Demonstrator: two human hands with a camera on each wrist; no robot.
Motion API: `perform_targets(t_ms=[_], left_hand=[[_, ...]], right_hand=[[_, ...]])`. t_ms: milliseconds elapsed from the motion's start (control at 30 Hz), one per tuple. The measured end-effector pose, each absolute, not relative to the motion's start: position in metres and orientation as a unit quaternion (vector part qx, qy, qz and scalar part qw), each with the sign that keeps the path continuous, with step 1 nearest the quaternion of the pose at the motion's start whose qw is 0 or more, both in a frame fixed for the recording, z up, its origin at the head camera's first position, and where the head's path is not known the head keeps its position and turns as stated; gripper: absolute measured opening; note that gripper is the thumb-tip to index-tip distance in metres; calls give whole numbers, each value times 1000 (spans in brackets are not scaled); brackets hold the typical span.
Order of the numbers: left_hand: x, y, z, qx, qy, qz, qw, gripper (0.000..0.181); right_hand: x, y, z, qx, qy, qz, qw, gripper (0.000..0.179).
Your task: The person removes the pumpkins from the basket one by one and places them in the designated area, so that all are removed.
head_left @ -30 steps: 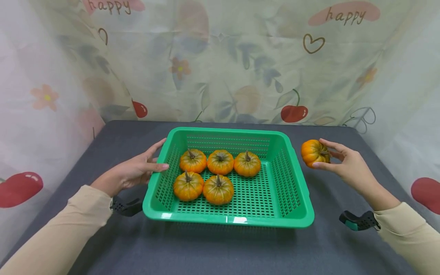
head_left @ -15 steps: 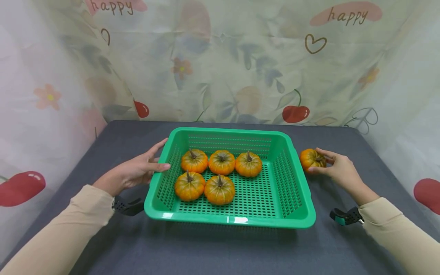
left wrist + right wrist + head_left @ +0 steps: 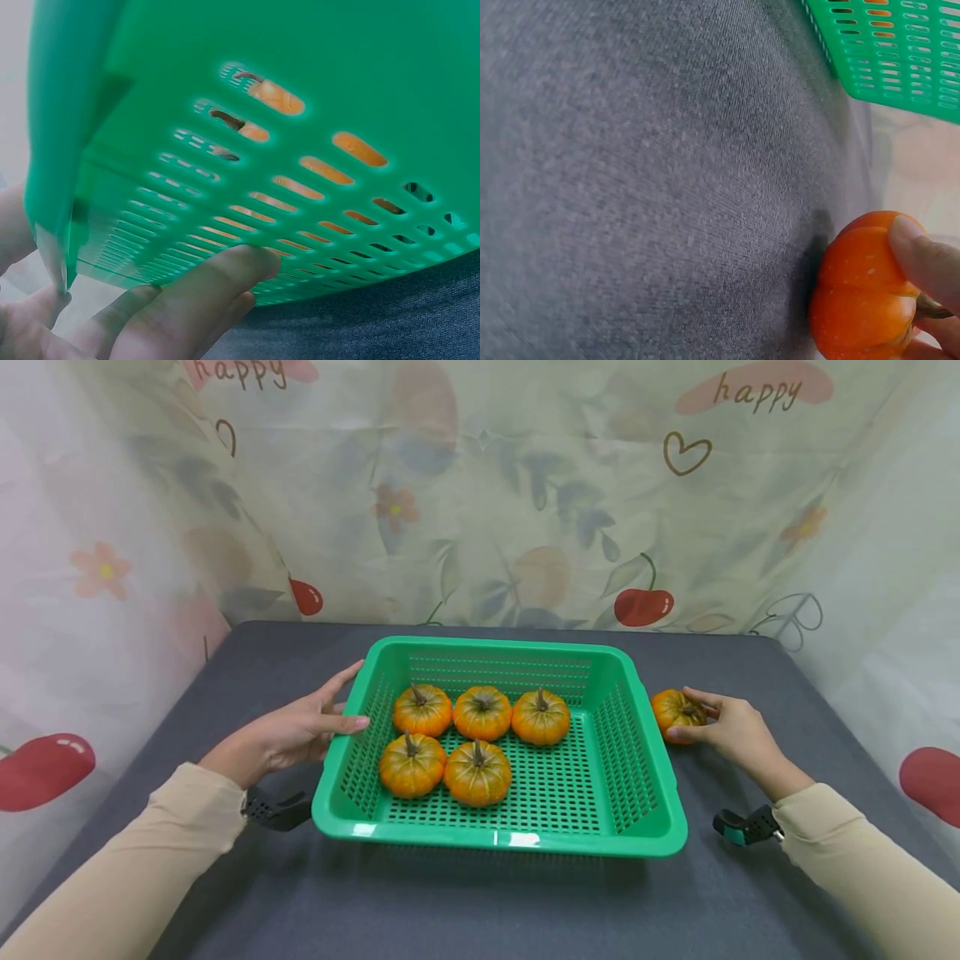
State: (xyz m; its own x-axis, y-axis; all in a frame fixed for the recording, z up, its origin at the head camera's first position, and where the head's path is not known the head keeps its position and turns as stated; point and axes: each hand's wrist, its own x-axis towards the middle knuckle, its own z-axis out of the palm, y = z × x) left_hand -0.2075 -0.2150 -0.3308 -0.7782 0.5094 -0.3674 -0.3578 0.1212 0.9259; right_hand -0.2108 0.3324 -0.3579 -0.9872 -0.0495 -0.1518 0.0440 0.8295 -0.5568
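A green plastic basket [image 3: 495, 839] with slotted walls holds several small orange pumpkins [image 3: 478, 774], stems up, grouped toward its left side. My left hand [image 3: 288, 731] grips the basket's left rim, thumb over the edge. In the left wrist view, its fingers [image 3: 225, 285] lie against the outer wall. To the right of the basket, my right hand [image 3: 738, 739] holds another pumpkin [image 3: 670, 714] between thumb and fingers. In the right wrist view this pumpkin [image 3: 862, 292] is low beside the dark cloth; whether it touches is unclear.
A dark grey cloth [image 3: 480, 910] covers the table. Printed curtains [image 3: 480, 527] hang behind it and along both sides. The right part of the basket's slotted floor [image 3: 558, 785] shows bare.
My right hand has moved down and a little left with its pumpkin, from above the table to low beside the basket. The left hand and basket have stayed put.
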Motion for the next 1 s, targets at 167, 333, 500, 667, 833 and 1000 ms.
perform_targets(t_ms=[167, 333, 500, 667, 833, 1000], left_hand=[[-207, -216, -331, 57, 671, 662, 329, 96], [-207, -215, -331, 56, 671, 662, 329, 97], [-207, -215, -330, 57, 672, 661, 329, 97], [-208, -215, -331, 60, 674, 660, 327, 97], [-208, -215, -330, 61, 673, 660, 329, 98], [-208, -215, -330, 60, 674, 658, 330, 98]], right_hand=[[-216, 335, -359, 5, 946, -309, 97, 92], [-219, 337, -361, 5, 938, -329, 112, 94], [-221, 338, -363, 7, 936, -332, 115, 95], [-222, 339, -364, 0, 937, -331, 112, 95], [-223, 339, -364, -5, 936, -334, 114, 93], [-222, 340, -365, -6, 935, -335, 119, 93]])
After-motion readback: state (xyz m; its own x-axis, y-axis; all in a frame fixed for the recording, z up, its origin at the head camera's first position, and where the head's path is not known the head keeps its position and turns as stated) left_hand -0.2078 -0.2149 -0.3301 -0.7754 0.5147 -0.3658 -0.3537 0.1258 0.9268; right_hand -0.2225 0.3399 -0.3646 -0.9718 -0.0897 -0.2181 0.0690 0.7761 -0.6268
